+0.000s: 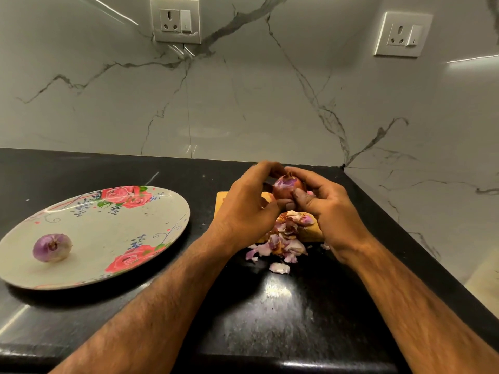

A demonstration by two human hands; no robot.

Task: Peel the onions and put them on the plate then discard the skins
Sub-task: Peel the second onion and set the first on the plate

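1. My left hand (249,203) and my right hand (326,209) are raised close together over the far right part of the black stone bench (270,319).
2. Both hands are curled round one small reddish-brown onion (287,188), which shows a purple patch near its tufted top.
3. The left hand's fingers wrap over the onion's far side, with the thumb lying under its front. The right hand cups the other side, and its thumb presses on the front, touching the left thumb.
4. The onion is held in the air above a pale wooden cutting board (222,201), which my hands mostly hide.
5. A loose heap of pink and papery brown onion skins (280,244) lies under my hands. Part of it is on the board's near edge and part has spilled onto the bench, with one piece a little apart, nearer me.
6. A large oval cream plate with a pink rose pattern (172,225) sits on the bench well to the left.
7. A small peeled purple onion (52,247) rests on the plate's left part.
8. Behind the bench is a white marble-veined wall (243,103) with two white sockets.
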